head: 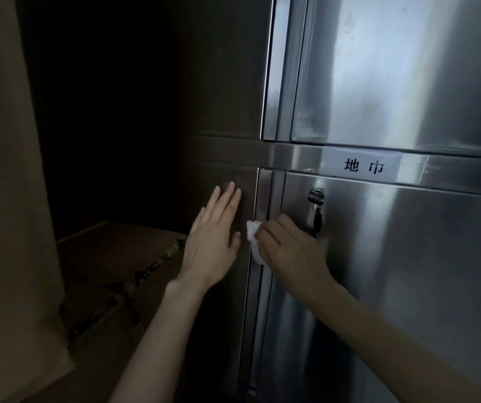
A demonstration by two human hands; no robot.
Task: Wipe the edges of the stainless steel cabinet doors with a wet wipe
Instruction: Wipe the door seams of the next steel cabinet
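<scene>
A stainless steel cabinet fills the right of the head view, with an upper door (pixel 402 71) and a lower door (pixel 407 271). My right hand (pixel 288 248) grips a white wet wipe (pixel 253 238) and holds it against the lower door's left vertical edge (pixel 265 199). My left hand (pixel 213 237) lies flat with straight fingers on the cabinet's dark side panel (pixel 221 175), just left of that edge.
A key (pixel 317 212) hangs in the lock near the lower door's top left corner, right beside my right hand. A white label (pixel 362 166) sits on the bar between the doors. A taped cardboard box (pixel 117 274) stands in the dark gap at the left.
</scene>
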